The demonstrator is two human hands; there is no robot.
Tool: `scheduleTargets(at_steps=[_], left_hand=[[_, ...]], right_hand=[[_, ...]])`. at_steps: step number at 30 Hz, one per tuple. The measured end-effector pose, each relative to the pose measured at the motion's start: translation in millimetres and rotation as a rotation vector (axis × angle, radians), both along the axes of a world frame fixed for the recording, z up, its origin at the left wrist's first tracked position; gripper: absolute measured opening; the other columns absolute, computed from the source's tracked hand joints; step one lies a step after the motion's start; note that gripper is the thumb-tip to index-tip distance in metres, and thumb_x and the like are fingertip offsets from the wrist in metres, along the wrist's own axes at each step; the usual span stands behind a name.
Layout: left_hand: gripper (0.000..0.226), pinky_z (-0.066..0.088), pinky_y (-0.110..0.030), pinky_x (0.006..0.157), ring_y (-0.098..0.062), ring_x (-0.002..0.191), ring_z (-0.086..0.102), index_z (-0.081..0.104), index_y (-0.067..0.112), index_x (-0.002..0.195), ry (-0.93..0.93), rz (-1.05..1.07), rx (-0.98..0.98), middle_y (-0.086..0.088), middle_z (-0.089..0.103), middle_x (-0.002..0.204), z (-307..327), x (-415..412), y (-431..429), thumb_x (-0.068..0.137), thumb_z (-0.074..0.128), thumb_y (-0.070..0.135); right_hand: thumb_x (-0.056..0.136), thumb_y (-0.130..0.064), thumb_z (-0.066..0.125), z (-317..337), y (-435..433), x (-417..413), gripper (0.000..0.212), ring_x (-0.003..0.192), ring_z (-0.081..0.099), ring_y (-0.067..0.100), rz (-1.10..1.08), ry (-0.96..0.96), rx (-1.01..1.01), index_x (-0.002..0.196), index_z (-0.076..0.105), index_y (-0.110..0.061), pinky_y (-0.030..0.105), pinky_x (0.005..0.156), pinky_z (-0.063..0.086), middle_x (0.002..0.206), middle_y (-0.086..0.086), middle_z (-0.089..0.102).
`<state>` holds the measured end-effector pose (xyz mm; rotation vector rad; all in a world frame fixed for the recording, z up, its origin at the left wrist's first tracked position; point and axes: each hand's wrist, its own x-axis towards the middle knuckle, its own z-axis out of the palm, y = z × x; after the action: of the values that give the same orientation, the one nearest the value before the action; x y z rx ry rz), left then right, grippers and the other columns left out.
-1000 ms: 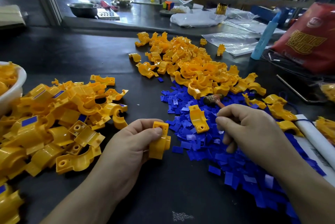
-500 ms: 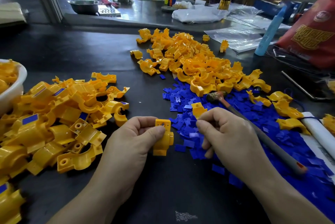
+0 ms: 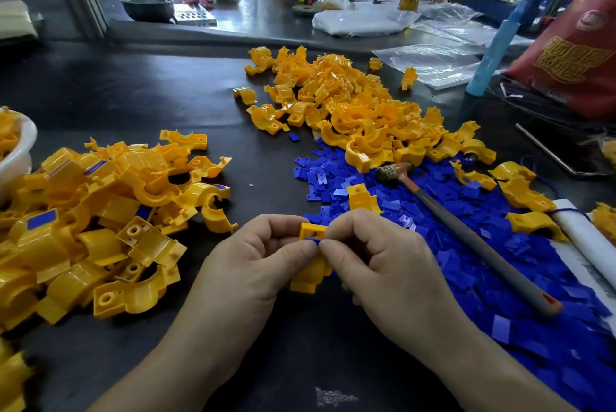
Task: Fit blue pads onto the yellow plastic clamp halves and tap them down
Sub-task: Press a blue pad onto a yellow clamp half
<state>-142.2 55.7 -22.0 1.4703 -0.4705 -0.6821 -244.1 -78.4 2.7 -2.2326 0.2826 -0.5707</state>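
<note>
One clamp half (image 3: 312,231) between left hand (image 3: 253,266), right hand (image 3: 386,266)

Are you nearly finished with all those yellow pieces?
Not nearly. Some pieces in the left pile already show blue pads, so those look done. Right now the left hand holds one yellow piece while the right hand pinches a blue pad onto it. The hammer lies untouched, so tapping comes next. A big bare pile and a heap of loose pads wait.
</note>
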Motion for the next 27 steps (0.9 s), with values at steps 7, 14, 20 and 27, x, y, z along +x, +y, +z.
scheduleTargets(at_steps=[7,14,20,27], left_hand=[[0.038,0.059,-0.027,0.064,-0.019,0.083,0.075,0.074,0.033,0.093,0.015,0.006,-0.042,-0.003,0.077,0.093,4.5,-3.1,2.1,0.058,0.071,0.048],[0.038,0.058,-0.028,0.064,-0.023,0.085,0.075,0.075,0.028,0.093,0.076,-0.010,-0.066,-0.008,0.077,0.093,6.5,-4.3,3.5,0.059,0.076,0.045],[0.036,0.058,-0.029,0.063,-0.025,0.084,0.075,0.076,0.027,0.091,0.103,-0.015,-0.070,-0.010,0.077,0.093,6.1,-4.0,4.1,0.059,0.076,0.043],[0.035,0.057,-0.031,0.064,-0.024,0.082,0.075,0.075,0.027,0.091,0.062,-0.025,-0.059,-0.010,0.076,0.091,7.5,-6.9,5.1,0.060,0.074,0.045]], right_hand=[[0.087,-0.033,0.063,-5.2,-0.3,1.0,0.019,0.075,0.058,0.004,-0.029,0.005,0.022,0.103,0.057,-0.039,0.016,0.062,0.049,0.086,-0.016,0.058],[0.091,-0.023,0.061,-0.8,-1.5,1.0,0.022,0.090,0.064,0.001,0.095,-0.017,0.334,0.100,0.068,-0.042,0.012,0.073,0.051,0.096,-0.018,0.069],[0.089,-0.021,0.063,-3.7,-0.2,1.9,0.026,0.093,0.064,0.001,0.112,-0.009,0.338,0.102,0.066,-0.043,0.012,0.074,0.052,0.098,-0.020,0.068],[0.084,-0.018,0.066,-4.7,-0.6,1.0,0.019,0.086,0.068,0.009,0.124,-0.074,0.451,0.095,0.071,-0.032,0.018,0.070,0.054,0.092,-0.008,0.071]])
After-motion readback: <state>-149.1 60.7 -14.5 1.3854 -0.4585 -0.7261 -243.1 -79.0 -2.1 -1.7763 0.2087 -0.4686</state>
